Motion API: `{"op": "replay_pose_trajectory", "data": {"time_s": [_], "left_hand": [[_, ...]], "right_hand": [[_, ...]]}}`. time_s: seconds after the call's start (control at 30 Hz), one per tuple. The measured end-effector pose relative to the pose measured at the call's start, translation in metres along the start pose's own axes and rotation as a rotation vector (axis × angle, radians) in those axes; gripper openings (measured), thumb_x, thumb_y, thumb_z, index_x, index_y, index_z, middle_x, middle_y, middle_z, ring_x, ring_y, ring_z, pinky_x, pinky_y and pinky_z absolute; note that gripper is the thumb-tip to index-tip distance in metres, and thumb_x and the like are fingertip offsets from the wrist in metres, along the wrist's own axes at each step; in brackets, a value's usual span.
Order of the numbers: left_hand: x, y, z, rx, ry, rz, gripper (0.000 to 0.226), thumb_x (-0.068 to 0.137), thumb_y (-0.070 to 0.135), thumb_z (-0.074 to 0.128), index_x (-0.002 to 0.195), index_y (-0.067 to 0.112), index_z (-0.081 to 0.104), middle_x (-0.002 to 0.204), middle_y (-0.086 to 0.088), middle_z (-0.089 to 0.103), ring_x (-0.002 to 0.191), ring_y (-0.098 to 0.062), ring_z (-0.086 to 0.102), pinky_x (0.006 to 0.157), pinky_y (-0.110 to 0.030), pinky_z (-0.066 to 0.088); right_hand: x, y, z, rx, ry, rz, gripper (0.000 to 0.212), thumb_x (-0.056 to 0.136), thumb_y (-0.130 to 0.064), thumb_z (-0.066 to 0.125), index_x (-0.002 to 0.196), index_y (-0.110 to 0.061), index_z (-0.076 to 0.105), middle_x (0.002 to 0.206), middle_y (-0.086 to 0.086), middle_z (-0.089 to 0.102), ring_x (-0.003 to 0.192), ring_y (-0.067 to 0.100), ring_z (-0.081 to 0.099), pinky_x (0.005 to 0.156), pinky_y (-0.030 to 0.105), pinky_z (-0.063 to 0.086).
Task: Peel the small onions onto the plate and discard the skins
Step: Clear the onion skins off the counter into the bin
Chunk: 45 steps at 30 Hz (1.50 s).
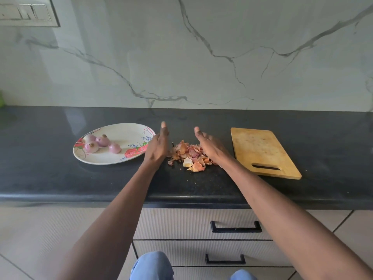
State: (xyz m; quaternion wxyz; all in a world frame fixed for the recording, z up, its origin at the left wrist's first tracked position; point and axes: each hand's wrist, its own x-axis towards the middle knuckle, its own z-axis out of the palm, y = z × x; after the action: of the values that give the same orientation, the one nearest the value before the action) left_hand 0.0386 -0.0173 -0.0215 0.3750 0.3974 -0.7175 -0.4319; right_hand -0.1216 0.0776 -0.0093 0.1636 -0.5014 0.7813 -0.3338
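A white oval plate (121, 134) with red flower prints lies on the black counter at the left. Several peeled pinkish onions (102, 144) rest on its left half. A heap of orange and purple onion skins (188, 153) lies on the counter right of the plate. My left hand (158, 145) stands edge-on at the left side of the heap, fingers straight, holding nothing. My right hand (210, 146) stands at the right side of the heap, palm facing the skins, fingers apart, touching the heap's right edge.
A wooden cutting board (262, 150) with a handle slot lies right of my right hand. The marble backsplash rises behind the black counter (60, 178). Drawers with black handles (236, 227) sit below the counter's front edge. A switch panel (28, 15) is at the upper left.
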Motion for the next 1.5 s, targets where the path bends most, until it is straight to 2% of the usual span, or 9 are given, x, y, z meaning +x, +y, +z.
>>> {"op": "replay_pose_trajectory", "data": {"time_s": [0.1,0.27,0.37,0.6,0.73,0.97,1.07,1.23,1.5], "left_hand": [[0.002,0.005,0.008,-0.130,-0.149,-0.007,0.082,0.102,0.066,0.017,0.147,0.004,0.046,0.149,-0.015,0.051,0.136,-0.026,0.049,0.112,-0.041,0.039],[0.006,0.004,0.005,-0.501,-0.067,-0.050,0.078,0.104,0.063,0.020,0.140,0.002,0.052,0.139,-0.018,0.059,0.125,-0.026,0.060,0.111,-0.042,0.044],[0.006,-0.008,-0.002,-0.345,0.119,-0.042,0.082,0.103,0.065,0.018,0.126,0.002,0.065,0.124,-0.013,0.069,0.118,-0.024,0.064,0.107,-0.043,0.047],[0.002,-0.001,-0.005,-0.408,-0.152,-0.089,0.078,0.104,0.062,0.016,0.149,0.003,0.043,0.153,-0.010,0.047,0.144,-0.023,0.041,0.121,-0.040,0.028],[0.005,-0.002,-0.007,-0.543,-0.046,-0.114,0.075,0.105,0.060,0.017,0.142,0.004,0.050,0.150,-0.011,0.051,0.142,-0.021,0.044,0.117,-0.037,0.029],[0.008,0.014,0.007,-0.793,-0.170,-0.174,0.076,0.104,0.061,0.019,0.145,0.002,0.046,0.150,-0.020,0.048,0.142,-0.032,0.043,0.118,-0.043,0.034],[0.009,0.013,0.001,-0.947,0.113,-0.143,0.070,0.107,0.055,0.026,0.121,-0.003,0.063,0.120,-0.022,0.069,0.117,-0.036,0.065,0.099,-0.041,0.054],[0.001,0.001,-0.009,-0.518,0.345,-0.029,0.067,0.107,0.053,0.026,0.087,0.012,0.074,0.092,-0.009,0.077,0.090,-0.023,0.073,0.085,-0.041,0.058],[-0.001,0.001,-0.008,-0.424,-0.105,-0.108,0.081,0.104,0.063,0.014,0.149,0.002,0.042,0.152,-0.015,0.047,0.143,-0.024,0.042,0.122,-0.042,0.027]], "right_hand": [[-0.007,-0.009,0.003,-0.010,-0.094,-0.040,0.069,0.099,-0.067,0.017,0.154,-0.029,0.035,0.159,0.004,0.037,0.145,0.030,0.036,0.116,0.052,0.027],[-0.011,-0.004,-0.006,0.139,-0.141,-0.093,0.070,0.096,-0.070,0.032,0.153,-0.031,0.036,0.160,-0.001,0.035,0.144,0.027,0.037,0.116,0.053,0.025],[-0.015,0.003,-0.006,0.044,-0.183,-0.095,0.100,0.074,-0.086,0.043,0.157,-0.034,0.022,0.164,0.005,0.027,0.145,0.033,0.035,0.116,0.057,0.025],[-0.015,0.002,0.009,-0.268,-0.236,-0.247,0.129,0.067,-0.070,0.071,0.160,-0.019,-0.004,0.167,0.013,-0.012,0.154,0.031,-0.001,0.123,0.058,0.011],[-0.010,-0.005,0.016,-0.300,-0.236,-0.276,0.149,0.044,-0.096,0.050,0.160,-0.018,-0.005,0.166,0.015,-0.013,0.153,0.036,-0.001,0.119,0.065,0.014],[-0.011,-0.007,0.020,-0.293,-0.193,-0.299,0.132,0.063,-0.071,0.075,0.160,-0.012,0.007,0.167,0.017,0.001,0.152,0.035,0.012,0.120,0.059,0.023],[-0.010,-0.007,0.017,-0.248,-0.173,-0.267,0.135,0.059,-0.081,0.069,0.159,-0.013,0.009,0.167,0.014,0.006,0.152,0.032,0.018,0.120,0.056,0.026],[-0.010,-0.007,0.015,-0.244,-0.164,-0.285,0.114,0.076,-0.047,0.082,0.158,-0.009,0.014,0.165,0.015,0.013,0.150,0.029,0.023,0.121,0.046,0.024],[-0.011,-0.005,0.021,-0.297,-0.138,-0.336,0.125,0.064,-0.068,0.076,0.156,-0.007,0.019,0.163,0.016,0.020,0.146,0.034,0.032,0.117,0.054,0.034]]}}
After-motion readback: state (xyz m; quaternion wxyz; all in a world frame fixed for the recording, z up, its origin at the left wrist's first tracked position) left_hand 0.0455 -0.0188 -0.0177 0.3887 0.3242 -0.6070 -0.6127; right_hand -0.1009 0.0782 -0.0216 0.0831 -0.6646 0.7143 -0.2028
